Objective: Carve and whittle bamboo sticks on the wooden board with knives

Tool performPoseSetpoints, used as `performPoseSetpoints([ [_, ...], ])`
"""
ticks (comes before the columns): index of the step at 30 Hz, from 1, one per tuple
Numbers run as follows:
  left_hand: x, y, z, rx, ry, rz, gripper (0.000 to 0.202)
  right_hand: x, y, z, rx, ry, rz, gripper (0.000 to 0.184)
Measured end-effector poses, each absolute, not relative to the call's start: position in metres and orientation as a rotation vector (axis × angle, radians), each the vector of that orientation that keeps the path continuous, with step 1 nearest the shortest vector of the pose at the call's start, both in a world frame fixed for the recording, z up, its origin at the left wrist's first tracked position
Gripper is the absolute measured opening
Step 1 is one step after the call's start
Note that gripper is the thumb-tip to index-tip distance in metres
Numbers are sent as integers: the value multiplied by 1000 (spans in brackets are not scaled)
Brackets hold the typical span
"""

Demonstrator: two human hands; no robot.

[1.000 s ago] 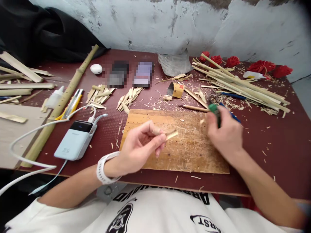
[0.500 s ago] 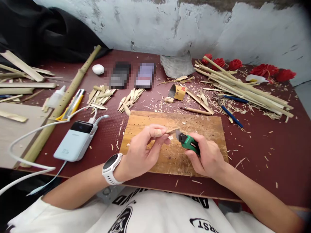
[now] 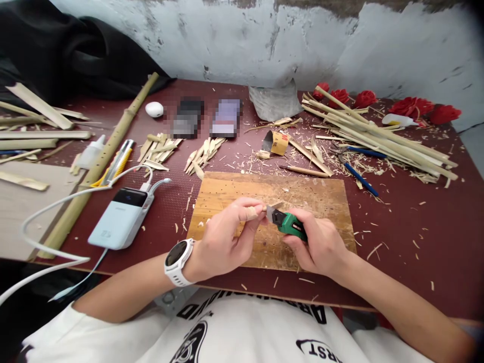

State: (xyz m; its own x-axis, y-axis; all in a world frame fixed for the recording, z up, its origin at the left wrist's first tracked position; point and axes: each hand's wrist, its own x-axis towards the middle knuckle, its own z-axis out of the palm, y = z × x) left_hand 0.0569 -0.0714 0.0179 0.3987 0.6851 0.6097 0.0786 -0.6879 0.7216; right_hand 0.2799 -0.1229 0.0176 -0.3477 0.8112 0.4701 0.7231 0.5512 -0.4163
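Between thumb and fingers, my left hand [image 3: 230,234] pinches a thin bamboo strip [image 3: 278,204], whose far end sticks out to the right. My right hand [image 3: 321,242] is wrapped around a green and black utility knife [image 3: 293,226]. The knife's blade lies against the strip, close to my left fingertips. Both hands are above a worn wooden board [image 3: 217,189] marked with small holes. My fingers hide most of the strip's near end.
Shaped bamboo pieces [image 3: 206,155] lie behind the board, with sandpaper [image 3: 280,143] and blue-handled pliers [image 3: 359,179] to their right. Split bamboo sticks [image 3: 378,133] are heaped at the back right. At left are a power bank [image 3: 120,219], a yellow utility knife [image 3: 120,161] and a bamboo pole [image 3: 113,136].
The knife blade has shifted left along the strip, nearer to my left fingertips. My left hand has moved slightly to the right, still pinching the strip.
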Motion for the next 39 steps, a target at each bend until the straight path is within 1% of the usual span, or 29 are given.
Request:
performPoseSetpoints([
  [6,58,-72,20,2033,610,1298,28,279,-125,17,-1225,-2159,167,28],
  [9,56,-73,21,1955,649,1205,20,281,-124,15,-1295,-2162,86,27],
  [13,55,-72,23,1833,817,1071,11,283,-124,12,-1415,-2162,-50,28],
  [19,59,-68,27,1752,881,1042,12,286,-119,12,-1471,-2186,-147,30],
  [21,55,-69,28,1782,850,1062,14,299,-110,15,-1559,-2127,-185,32],
  [23,50,-70,27,1798,803,1122,13,317,-102,19,-1792,-1892,-260,34],
  [25,46,-70,24,1779,793,1193,14,330,-97,21,-1888,-1716,-350,34],
  [26,45,-69,22,1784,808,1198,14,332,-98,21,-1883,-1687,-336,34],
  [28,45,-67,18,1832,826,1179,13,326,-103,19,-1684,-1857,-206,28],
  [30,46,-65,14,1904,832,1154,13,312,-111,16,-1492,-2002,-177,29],
  [32,47,-65,11,1962,828,1149,15,299,-117,16,-1388,-2082,-130,29],
  [36,49,-66,9,2025,786,1162,22,290,-121,18,-1320,-2158,-20,29],
  [39,50,-66,9,2029,757,1162,24,290,-120,17,-1304,-2177,4,31],
])
